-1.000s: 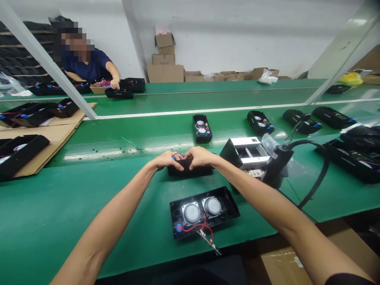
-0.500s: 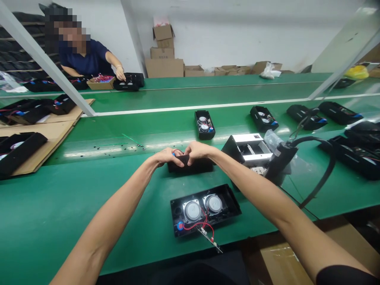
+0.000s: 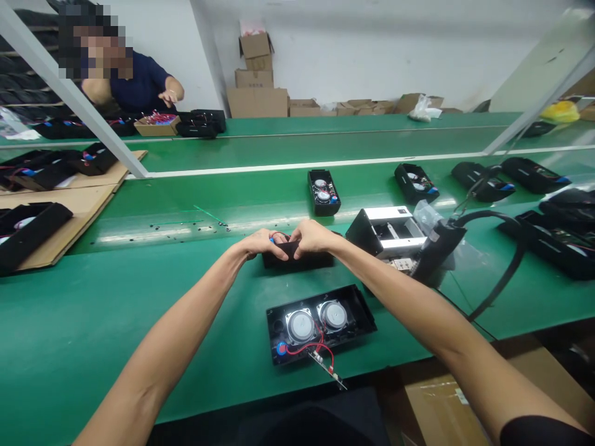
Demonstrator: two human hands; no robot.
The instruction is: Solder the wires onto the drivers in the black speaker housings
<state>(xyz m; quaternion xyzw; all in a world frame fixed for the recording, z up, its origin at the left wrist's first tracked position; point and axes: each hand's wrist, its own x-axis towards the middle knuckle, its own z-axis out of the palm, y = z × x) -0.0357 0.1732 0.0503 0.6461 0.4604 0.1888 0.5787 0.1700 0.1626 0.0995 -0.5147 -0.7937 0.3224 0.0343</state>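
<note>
Both my hands are on a black speaker housing (image 3: 300, 260) in the middle of the green bench. My left hand (image 3: 264, 244) grips its near wall at the left, thumb outside and fingers reaching inside. Close beside it, my right hand (image 3: 310, 238) pinches the same wall near the middle. The inside of this housing is mostly hidden by my hands; a bit of red wire shows. Nearer to me lies another open speaker housing (image 3: 362, 331) with two round speakers, red wires, a blue-ringed part and a small circuit board (image 3: 328, 370) hanging over its front edge.
An electric screwdriver (image 3: 437, 251) hangs at the right beside a white-and-black screw feeder (image 3: 390, 229). More open housings (image 3: 324, 193) stand along the back and right. Small dark screws (image 3: 181, 232) lie scattered at left. A co-worker (image 3: 144, 80) sits across the bench.
My hands stay nearly in place on the housing. Across the bench, the co-worker's hand has lifted off a black housing and the other arm has risen toward the head.
</note>
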